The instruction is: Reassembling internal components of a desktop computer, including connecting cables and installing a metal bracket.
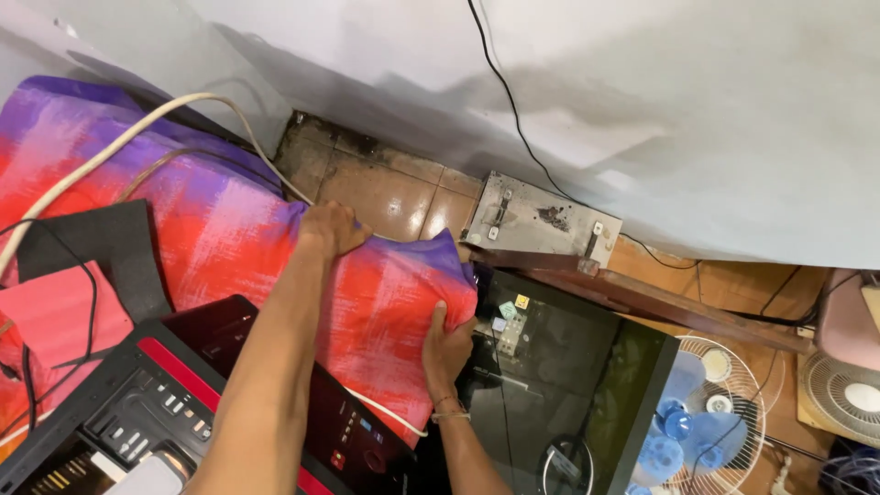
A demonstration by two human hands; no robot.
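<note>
Across the left and centre of the frame lies my soft mattress (220, 229), its cover a blotchy wash of red, pink and purple, with a black and red computer case (183, 394) hard-edged at the lower left. My left hand (330, 229) is clenched over the mattress's upper corner at mid-frame, forearm stretched straight, while my right hand (446, 348), a thin bracelet at the wrist, grips its lower corner beside a glossy black glass-panelled case (550, 367).

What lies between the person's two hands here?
In the head view, the red-and-purple mattress corner spans from the left hand to the right hand; both grip it.
</note>
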